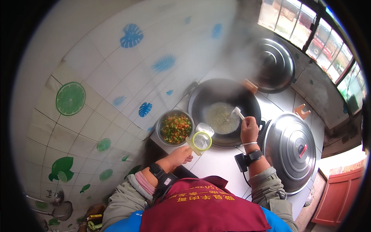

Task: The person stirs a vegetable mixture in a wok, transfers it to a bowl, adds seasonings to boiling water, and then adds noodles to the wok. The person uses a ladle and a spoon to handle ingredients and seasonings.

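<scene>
My right hand (249, 129) grips the handle of a small white spoon (238, 112) above the right side of a large dark wok (226, 92). Pale, bubbling liquid (222, 117) fills the wok's bottom, and steam rises from it. Left of it, my left hand (182, 156) is closed on a clear container with a yellow-green rim (203, 140), held tilted at the wok's near edge; white lumps show inside. Behind this container is a clear, rounded piece (205, 129). A metal bowl of diced orange and green vegetables (176, 128) stands beside the wok, just beyond my left hand.
A large domed metal lid (289, 150) with a red handle covers the right side of the white tiled counter (214, 162). Another metal lid (271, 65) leans behind the wok, under the barred window. A tiled wall borders the left. Ladles and a strainer (62, 210) hang at lower left.
</scene>
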Demonstrator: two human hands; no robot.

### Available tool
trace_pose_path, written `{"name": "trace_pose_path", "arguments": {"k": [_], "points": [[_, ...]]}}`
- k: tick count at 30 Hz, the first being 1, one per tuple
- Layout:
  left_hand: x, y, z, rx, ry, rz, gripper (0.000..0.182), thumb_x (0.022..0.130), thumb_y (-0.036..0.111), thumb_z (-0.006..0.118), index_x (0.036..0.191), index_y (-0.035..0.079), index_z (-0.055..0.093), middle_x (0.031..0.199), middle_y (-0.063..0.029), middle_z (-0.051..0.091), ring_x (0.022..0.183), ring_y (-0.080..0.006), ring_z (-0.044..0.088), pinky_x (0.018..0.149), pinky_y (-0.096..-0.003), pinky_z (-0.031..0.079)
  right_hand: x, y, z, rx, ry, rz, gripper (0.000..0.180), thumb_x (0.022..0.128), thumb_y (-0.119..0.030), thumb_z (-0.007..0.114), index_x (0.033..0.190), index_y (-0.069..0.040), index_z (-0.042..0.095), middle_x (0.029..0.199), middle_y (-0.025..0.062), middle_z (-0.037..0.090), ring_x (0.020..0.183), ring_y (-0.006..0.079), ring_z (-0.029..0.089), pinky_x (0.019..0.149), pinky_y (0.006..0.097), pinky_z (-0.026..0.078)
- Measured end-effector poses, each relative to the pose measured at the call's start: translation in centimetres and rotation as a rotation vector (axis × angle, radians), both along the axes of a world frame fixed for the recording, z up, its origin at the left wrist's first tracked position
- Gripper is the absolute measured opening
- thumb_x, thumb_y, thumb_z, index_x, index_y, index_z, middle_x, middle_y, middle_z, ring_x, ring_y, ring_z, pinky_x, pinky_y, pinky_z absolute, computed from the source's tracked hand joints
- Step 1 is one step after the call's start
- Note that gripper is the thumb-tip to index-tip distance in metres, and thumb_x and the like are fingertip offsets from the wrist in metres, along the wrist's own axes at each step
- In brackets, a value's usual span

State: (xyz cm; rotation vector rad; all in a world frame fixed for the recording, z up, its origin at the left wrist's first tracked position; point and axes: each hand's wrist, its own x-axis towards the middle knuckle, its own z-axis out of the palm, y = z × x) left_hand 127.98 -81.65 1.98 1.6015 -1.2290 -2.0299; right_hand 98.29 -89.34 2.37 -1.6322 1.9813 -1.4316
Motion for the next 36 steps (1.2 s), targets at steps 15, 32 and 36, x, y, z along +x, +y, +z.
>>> {"name": "trace_pose_path", "arguments": {"k": [15, 32, 36], "points": [[1.1, 0.5, -0.5, -0.284, -0.103, -0.077, 0.025, 0.092, 0.027, 0.042, 0.086, 0.005, 0.052, 0.077, -0.0011, 0.055, 0.071, -0.009, 0.052, 0.06, -0.0256, 0.042, 1.4, 1.2, 1.9, -0.03, -0.477, 0.242, 0.008, 0.08, -0.005, 0.057, 0.075, -0.003, 0.051, 0.062, -0.0012, 0.049, 0.054, 0.0056, 0.045, 0.05, 0.0194, 0.037], [-3.3, -0.1, 6.3, -0.912, -0.716, -0.43, 0.024, 0.086, 0.029, 0.045, 0.082, 0.008, 0.057, 0.073, -0.0148, 0.06, 0.071, -0.034, 0.058, 0.063, -0.0457, 0.045, 9.2, 6.9, -2.5, 0.118, 0.143, 0.484, 0.014, 0.074, -0.014, 0.06, 0.074, -0.007, 0.048, 0.064, 0.0123, 0.057, 0.057, 0.0297, 0.057, 0.05, 0.0351, 0.044], [-3.9, -0.3, 6.6, -0.889, -0.75, -0.48, 0.024, 0.085, 0.029, 0.046, 0.082, 0.008, 0.057, 0.073, -0.0142, 0.06, 0.071, -0.0333, 0.059, 0.063, -0.0453, 0.045, 9.5, 6.8, -4.7, 0.239, -0.381, 0.447, 0.013, 0.073, -0.01, 0.064, 0.076, -0.005, 0.052, 0.065, 0.0073, 0.058, 0.056, 0.0168, 0.055, 0.052, 0.0278, 0.044]]}}
